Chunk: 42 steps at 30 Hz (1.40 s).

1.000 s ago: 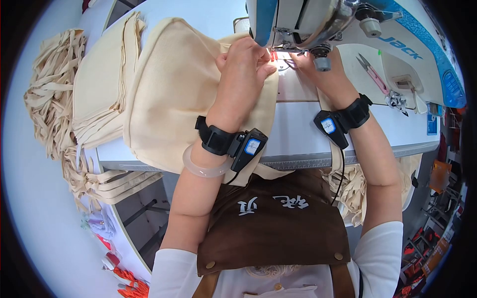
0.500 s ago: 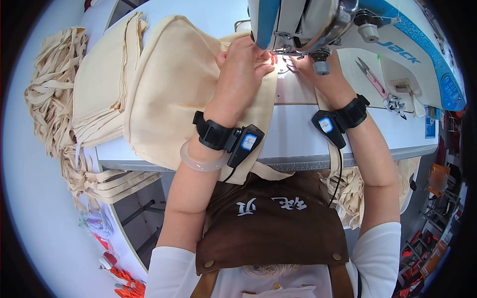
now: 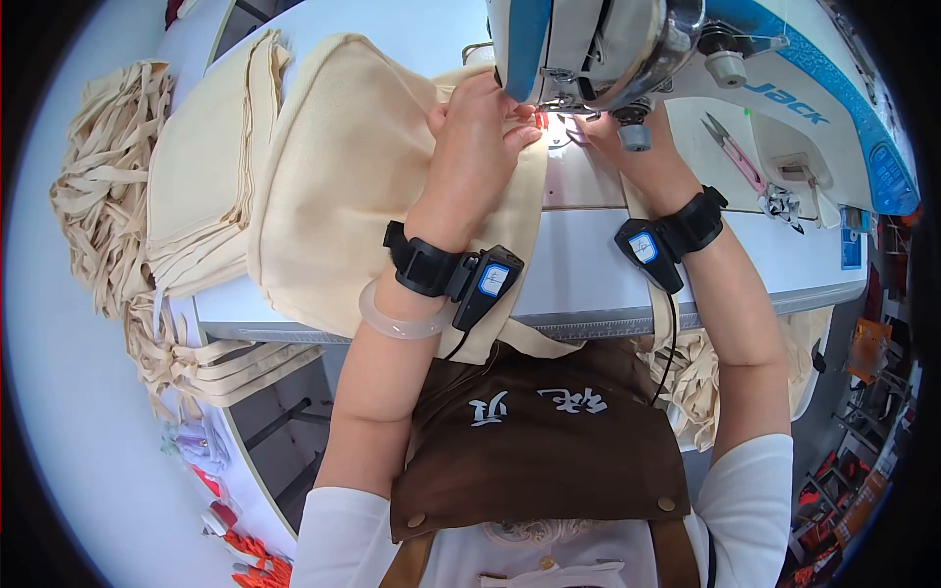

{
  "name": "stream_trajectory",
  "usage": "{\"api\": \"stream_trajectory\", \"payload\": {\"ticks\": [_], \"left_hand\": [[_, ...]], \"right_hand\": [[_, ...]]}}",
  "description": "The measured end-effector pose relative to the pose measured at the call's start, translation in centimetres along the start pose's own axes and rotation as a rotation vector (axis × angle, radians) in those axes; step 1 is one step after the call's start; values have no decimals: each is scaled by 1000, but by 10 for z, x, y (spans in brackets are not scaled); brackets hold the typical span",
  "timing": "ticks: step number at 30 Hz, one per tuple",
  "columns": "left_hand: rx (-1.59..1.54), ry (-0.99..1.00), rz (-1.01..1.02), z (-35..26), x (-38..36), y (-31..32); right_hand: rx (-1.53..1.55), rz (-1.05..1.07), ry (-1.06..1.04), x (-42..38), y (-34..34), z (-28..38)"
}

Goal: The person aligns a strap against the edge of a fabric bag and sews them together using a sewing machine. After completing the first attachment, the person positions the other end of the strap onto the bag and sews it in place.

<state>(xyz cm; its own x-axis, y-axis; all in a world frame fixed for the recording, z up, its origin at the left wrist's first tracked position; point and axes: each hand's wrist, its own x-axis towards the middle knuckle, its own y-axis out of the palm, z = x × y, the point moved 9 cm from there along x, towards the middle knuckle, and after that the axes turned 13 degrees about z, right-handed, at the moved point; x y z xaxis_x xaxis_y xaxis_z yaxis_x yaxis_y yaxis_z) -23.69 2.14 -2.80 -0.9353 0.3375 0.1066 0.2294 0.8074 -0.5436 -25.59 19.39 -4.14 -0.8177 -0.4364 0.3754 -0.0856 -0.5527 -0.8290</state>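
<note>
Now the left hand (image 3: 473, 137) is pinching the edge of a big cream cloth (image 3: 343, 186) between thumb and fingers, just beside the needle area of the sewing machine (image 3: 627, 49). Something small and red is showing at these fingertips, but it is too small to tell. The cloth is lying on the white table (image 3: 588, 255), spreading to the left of this hand, and its lower part is hanging over the table edge.

The right hand (image 3: 642, 147) is reaching under the machine head from the other side, with fingers bending near the lit plate (image 3: 573, 176). The machine is partly hiding them, so I cannot tell if they are pinching something. A cream strap (image 3: 663, 318) is running down below this hand and passing over the table edge.

Scissors with pink handles (image 3: 742, 162) are lying to the right of the right hand. At the left, a stack of cream cloth pieces (image 3: 206, 162) is resting beside the big cloth, and a bundle of cream straps (image 3: 110, 176) is hanging farther out.
</note>
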Motion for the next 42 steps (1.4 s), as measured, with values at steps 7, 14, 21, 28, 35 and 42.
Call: {"api": "stream_trajectory", "payload": {"ticks": [7, 14, 21, 28, 35, 42], "left_hand": [[48, 6, 3, -1, -2, 0], [27, 7, -8, 1, 2, -2], [146, 8, -12, -2, 1, -3], [346, 68, 79, -24, -12, -6], [210, 158, 233, -28, -45, -1], [342, 335, 615, -93, -169, 7]], "right_hand": [[132, 49, 105, -1, 1, -9], [27, -27, 20, 2, 4, -4], [47, 130, 157, 0, 19, -26], [4, 41, 305, -6, -10, 7], [53, 230, 203, -28, -17, 62], [24, 199, 121, -38, -21, 72]]}}
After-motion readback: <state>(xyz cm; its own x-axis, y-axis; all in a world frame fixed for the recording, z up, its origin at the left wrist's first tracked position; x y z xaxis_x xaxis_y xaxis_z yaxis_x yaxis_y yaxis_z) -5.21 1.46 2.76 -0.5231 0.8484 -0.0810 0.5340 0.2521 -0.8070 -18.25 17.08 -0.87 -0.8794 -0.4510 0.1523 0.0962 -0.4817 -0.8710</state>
